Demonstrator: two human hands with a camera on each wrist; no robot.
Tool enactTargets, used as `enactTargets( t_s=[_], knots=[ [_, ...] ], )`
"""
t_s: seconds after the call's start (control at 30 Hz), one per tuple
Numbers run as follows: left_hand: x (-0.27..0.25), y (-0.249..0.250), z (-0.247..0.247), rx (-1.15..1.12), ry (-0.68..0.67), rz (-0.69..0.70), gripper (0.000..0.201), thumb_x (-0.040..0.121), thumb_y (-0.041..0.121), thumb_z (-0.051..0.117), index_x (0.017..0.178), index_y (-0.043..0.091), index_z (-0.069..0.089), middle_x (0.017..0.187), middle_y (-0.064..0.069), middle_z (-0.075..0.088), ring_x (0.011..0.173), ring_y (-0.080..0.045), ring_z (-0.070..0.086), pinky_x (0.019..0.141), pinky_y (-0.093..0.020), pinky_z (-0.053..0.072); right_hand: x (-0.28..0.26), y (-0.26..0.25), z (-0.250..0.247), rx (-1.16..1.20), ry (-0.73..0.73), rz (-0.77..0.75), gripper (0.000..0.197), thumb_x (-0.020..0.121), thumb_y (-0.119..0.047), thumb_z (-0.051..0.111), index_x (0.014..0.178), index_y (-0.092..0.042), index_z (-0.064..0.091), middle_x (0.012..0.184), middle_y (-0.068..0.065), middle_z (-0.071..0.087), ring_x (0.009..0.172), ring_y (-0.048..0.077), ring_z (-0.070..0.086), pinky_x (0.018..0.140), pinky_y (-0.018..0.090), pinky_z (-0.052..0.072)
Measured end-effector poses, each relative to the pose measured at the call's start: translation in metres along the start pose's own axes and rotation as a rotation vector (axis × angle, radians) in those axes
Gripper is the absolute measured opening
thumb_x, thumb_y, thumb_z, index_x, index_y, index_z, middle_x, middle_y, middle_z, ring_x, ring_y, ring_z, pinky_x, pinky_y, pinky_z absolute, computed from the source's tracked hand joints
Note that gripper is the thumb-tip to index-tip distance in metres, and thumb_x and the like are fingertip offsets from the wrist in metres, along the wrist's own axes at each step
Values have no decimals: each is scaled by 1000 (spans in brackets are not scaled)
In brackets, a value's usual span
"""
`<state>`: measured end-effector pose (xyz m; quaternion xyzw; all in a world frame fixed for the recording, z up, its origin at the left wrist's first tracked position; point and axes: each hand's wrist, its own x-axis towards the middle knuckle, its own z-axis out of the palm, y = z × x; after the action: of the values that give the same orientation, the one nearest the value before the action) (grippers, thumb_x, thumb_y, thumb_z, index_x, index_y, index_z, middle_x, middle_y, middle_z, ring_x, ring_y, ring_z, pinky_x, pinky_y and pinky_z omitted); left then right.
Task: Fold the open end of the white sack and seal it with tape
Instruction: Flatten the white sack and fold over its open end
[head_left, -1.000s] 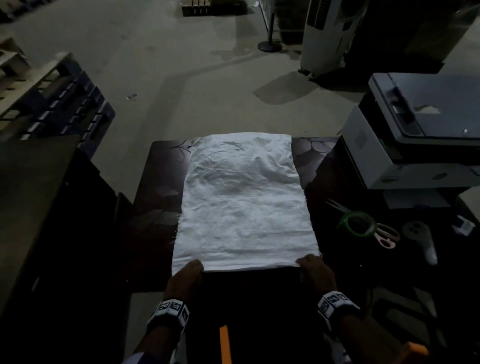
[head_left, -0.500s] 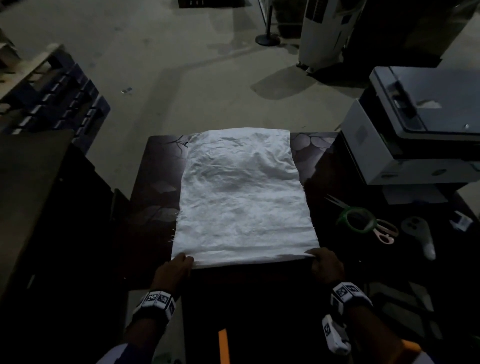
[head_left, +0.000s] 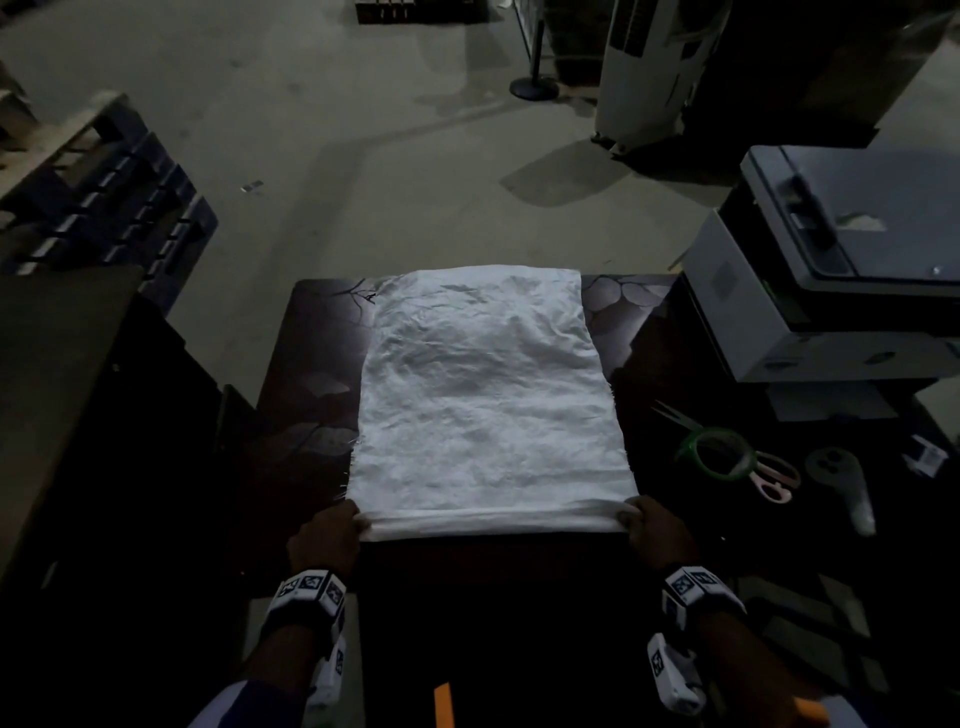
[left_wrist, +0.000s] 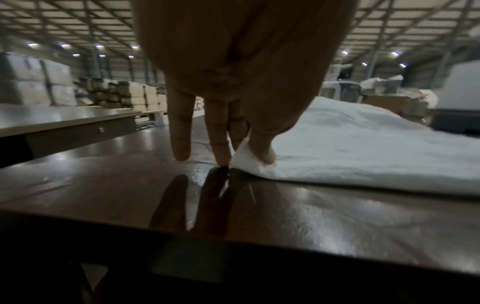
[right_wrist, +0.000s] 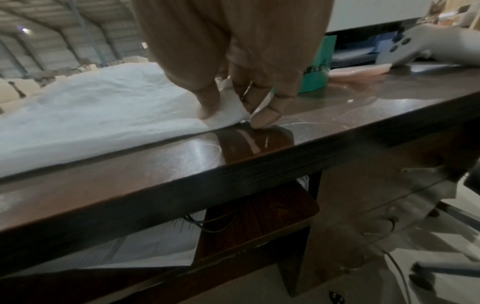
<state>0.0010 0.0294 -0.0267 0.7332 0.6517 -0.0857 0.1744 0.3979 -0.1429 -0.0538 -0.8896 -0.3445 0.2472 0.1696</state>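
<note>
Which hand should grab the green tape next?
Probably the right hand. The green tape lies on the table on its side of the white sack. The left hand pinches the far corner.

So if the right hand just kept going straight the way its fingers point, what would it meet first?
The right hand points down, pinching the white sack; it would meet the table under the corner almost at once.
</note>
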Motion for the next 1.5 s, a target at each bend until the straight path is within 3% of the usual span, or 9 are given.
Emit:
enactTargets(
  t_s=[0.23,0.53,0.63,0.77,0.9,1.0,1.1,1.27,1.5],
  knots=[
    [0,6,4,95,123,48,40,73,39,74,102,19,56,104,-9,55,79,-34,65,60,-38,50,0,1,6,-272,126,-103,44,69,-32,81,104,-14,63,103,15,63,95,38,57,75,45,50],
    [-2,9,14,210,-41,428,50,21,24,93,62,24,64,54,3,63,29,-19,54,28,-21,40,-1,-2,-2,-555,-49,-535,25,76,-42,58,76,-18,66,84,4,64,74,27,62,56,35,54],
    [-6,6,15,238,-76,459,54,28,34,90,74,24,65,61,4,66,34,-16,58,29,-21,40,-1,1,-2,-540,-117,-572,38,67,-55,75,77,-19,65,81,2,64,67,22,62,51,31,53],
    [-12,-10,17,275,-83,488,43,52,41,81,89,30,60,91,11,67,57,-9,67,34,-23,44,12,16,-2,-624,-122,-745,40,74,-42,47,103,-15,53,85,7,68,61,24,66,51,28,52],
    [-2,-13,14,297,-138,466,38,50,35,84,79,28,60,79,11,65,48,-11,64,32,-22,44,15,20,4,-677,-48,-804,39,72,-32,41,105,-12,48,84,10,72,62,24,68,51,31,54],
    [1,-6,8,335,-109,465,39,38,34,88,63,22,61,59,6,61,36,-13,56,29,-18,35,13,9,1,-611,-96,-694,33,68,-36,51,95,-17,52,79,8,70,58,25,67,46,31,53],
    [-4,0,-1,249,-21,395,10,67,28,60,65,18,57,59,-1,59,36,-24,56,32,-24,42,11,4,2,-381,-25,-518,25,64,-24,78,87,-19,68,83,4,70,72,26,68,61,33,57],
    [-2,-2,-9,-52,66,161,20,93,42,39,86,25,47,83,0,63,76,-29,66,62,-34,48,15,0,3,-56,79,-280,8,87,-17,60,84,-18,67,83,8,70,81,30,66,76,38,53],
    [21,-9,-18,-209,-1,-31,25,81,59,55,85,35,60,103,-3,68,97,-30,63,78,-34,45,18,6,-5,10,-8,-42,12,93,-28,54,82,-29,59,93,8,69,91,28,64,73,29,43]
  ],
)
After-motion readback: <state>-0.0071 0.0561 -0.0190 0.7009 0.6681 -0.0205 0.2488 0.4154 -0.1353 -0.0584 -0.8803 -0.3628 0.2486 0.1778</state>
